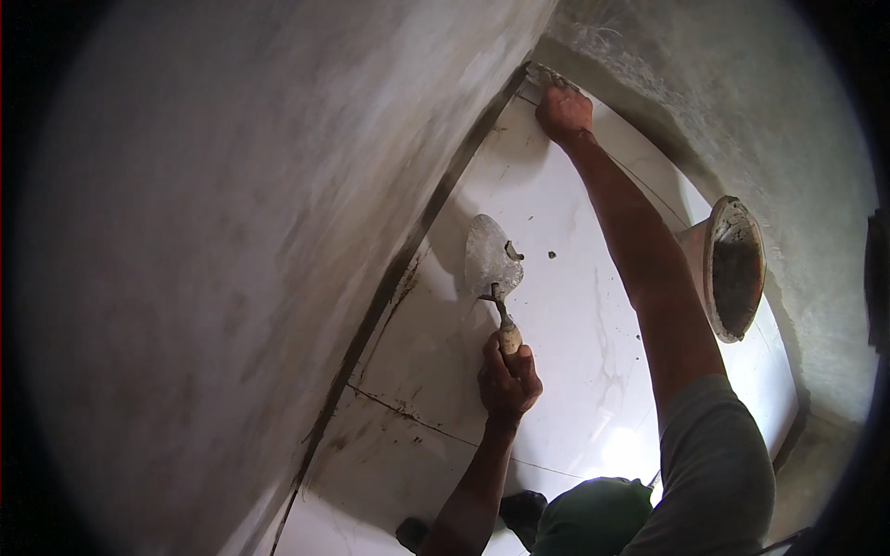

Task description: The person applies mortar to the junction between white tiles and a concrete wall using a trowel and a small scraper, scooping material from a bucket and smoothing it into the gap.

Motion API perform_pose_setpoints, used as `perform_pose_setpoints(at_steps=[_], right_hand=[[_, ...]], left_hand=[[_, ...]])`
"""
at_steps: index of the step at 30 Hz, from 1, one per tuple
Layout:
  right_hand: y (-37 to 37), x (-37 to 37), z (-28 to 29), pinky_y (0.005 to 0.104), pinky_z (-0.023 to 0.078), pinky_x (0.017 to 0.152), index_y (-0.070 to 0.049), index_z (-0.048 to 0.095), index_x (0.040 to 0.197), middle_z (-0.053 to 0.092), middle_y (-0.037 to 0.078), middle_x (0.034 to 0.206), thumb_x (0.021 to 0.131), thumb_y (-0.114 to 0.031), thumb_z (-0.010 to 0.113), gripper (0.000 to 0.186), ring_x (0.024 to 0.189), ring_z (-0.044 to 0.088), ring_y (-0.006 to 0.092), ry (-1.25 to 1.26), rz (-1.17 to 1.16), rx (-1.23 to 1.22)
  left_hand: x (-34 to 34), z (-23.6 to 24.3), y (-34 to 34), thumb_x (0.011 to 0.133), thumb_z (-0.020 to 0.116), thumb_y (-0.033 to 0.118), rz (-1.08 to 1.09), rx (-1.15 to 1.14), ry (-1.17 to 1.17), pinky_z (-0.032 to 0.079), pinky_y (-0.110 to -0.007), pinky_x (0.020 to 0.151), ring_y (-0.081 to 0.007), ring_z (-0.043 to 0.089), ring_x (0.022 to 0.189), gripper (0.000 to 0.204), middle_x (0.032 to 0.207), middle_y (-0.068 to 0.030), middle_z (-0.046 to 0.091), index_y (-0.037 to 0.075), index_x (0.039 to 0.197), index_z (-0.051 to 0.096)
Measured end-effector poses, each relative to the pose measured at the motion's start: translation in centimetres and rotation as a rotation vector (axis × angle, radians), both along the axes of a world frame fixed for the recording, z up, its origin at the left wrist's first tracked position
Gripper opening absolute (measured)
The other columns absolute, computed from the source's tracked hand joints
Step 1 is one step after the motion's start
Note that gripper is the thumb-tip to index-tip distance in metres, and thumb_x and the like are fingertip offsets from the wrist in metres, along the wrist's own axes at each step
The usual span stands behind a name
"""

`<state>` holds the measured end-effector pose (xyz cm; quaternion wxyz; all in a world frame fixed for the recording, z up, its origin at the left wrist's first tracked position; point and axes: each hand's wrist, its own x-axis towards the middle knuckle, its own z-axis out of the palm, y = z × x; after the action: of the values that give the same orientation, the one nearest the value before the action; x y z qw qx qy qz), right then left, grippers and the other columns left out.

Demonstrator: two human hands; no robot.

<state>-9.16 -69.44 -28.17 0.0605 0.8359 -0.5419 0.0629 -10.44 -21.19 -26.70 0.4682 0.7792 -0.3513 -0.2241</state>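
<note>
My left hand (509, 380) grips the worn handle of a pointing trowel (493, 255) low over the white tiles. Its blade is smeared pale, and a small curled dark scrap (514, 251) rests on it. At full reach, my right hand (564, 113) is down in the far corner where the two walls meet the floor. Its fingers are bent against a flat greyish piece (536, 85), mostly covered by the hand. What that piece is, I cannot make out.
A tall rendered wall (278, 232) fills the left, with a dark gap along its foot. Right of my right arm stands a mortar-crusted bucket (737, 269), near the rough grey wall (807, 167). Crumbs dot the white tiled floor (575, 343). Dark shoes (524, 514) and green cloth (593, 519) show below.
</note>
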Motion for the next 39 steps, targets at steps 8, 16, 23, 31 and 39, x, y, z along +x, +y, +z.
perform_pose_setpoints(at_steps=[8,16,23,31,39], right_hand=[[0.8,1.2,3.6,0.052,0.057,0.102,-0.011,0.075,0.125,0.077,0.023,0.12,0.092,-0.017,0.061,0.037,0.116,0.074,0.0411,-0.036,-0.027,0.044],[3.9,0.5,9.0,0.0559,0.057,0.104,-0.011,0.079,0.122,0.076,0.027,0.118,0.095,-0.018,0.059,0.034,0.114,0.073,0.0466,-0.034,0.036,0.242],[-0.6,-2.1,7.9,0.0523,0.058,0.104,-0.008,0.074,0.133,0.075,0.024,0.123,0.09,-0.017,0.06,0.046,0.122,0.07,0.04,-0.093,-0.032,0.112],[-2.9,-0.1,6.0,0.0505,0.057,0.106,-0.005,0.073,0.128,0.073,0.024,0.13,0.089,-0.023,0.063,0.044,0.127,0.068,0.0413,-0.058,-0.127,0.074],[-4.3,-1.7,7.3,0.0514,0.051,0.115,-0.011,0.075,0.132,0.069,0.023,0.141,0.09,-0.023,0.06,0.047,0.132,0.064,0.0442,-0.057,-0.057,0.212]], left_hand=[[-0.2,-0.4,-0.1,0.107,0.062,0.037,-0.031,-0.08,-0.077,0.061,-0.05,0.072,-0.0449,0.074,0.083,0.052,0.103,-0.0247,0.071,-0.007,0.132,0.055],[0.0,0.2,-0.2,0.108,0.061,0.039,-0.015,-0.018,0.051,0.061,-0.051,0.074,-0.0448,0.074,0.084,0.052,0.102,-0.0241,0.071,-0.007,0.133,0.054],[-0.5,0.1,-0.3,0.108,0.061,0.041,-0.032,-0.008,0.04,0.061,-0.051,0.075,-0.0464,0.074,0.086,0.054,0.1,-0.0239,0.072,-0.006,0.133,0.055],[-0.3,0.0,-0.3,0.107,0.061,0.042,-0.027,-0.014,0.02,0.061,-0.052,0.075,-0.0477,0.074,0.085,0.055,0.102,-0.0255,0.072,-0.007,0.133,0.055],[-0.7,-0.6,-0.1,0.107,0.062,0.041,-0.044,-0.024,-0.04,0.061,-0.051,0.073,-0.0458,0.074,0.085,0.054,0.102,-0.0249,0.071,-0.007,0.132,0.056]])
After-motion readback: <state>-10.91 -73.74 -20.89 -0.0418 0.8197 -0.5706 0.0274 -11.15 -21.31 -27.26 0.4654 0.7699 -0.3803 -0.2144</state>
